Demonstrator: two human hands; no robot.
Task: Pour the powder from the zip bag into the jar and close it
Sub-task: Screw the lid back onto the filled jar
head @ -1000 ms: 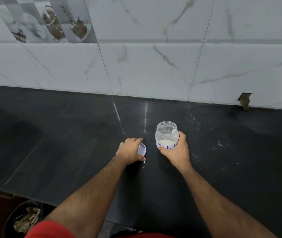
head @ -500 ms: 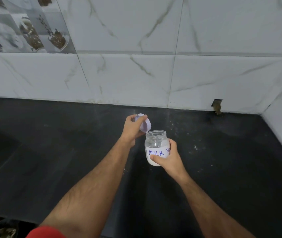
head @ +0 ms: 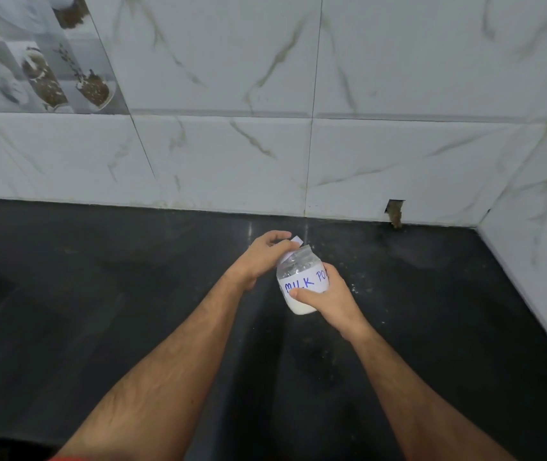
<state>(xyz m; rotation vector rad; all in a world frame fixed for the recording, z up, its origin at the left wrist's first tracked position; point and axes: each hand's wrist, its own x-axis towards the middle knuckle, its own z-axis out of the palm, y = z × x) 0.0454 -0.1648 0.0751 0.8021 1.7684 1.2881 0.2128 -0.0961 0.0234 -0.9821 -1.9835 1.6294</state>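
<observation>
My right hand (head: pixel 328 301) grips a clear jar (head: pixel 300 281) from its right side and holds it above the black counter (head: pixel 132 294). The jar has a white label with blue handwriting and white powder in its lower part, and it tilts slightly away from me. My left hand (head: pixel 260 259) holds a pale lilac lid (head: pixel 293 246) tilted against the jar's mouth at the upper left. My fingers hide most of the lid. No zip bag is in view.
White marble-look wall tiles (head: pixel 365 154) rise behind the counter and along the right side. White specks of powder (head: pixel 352 287) lie on the counter near the jar. A small notch (head: pixel 395 212) breaks the wall's base at the back right.
My left hand picked the lid up off the counter and brought it onto the jar's mouth. My right hand lifted the jar off the counter.
</observation>
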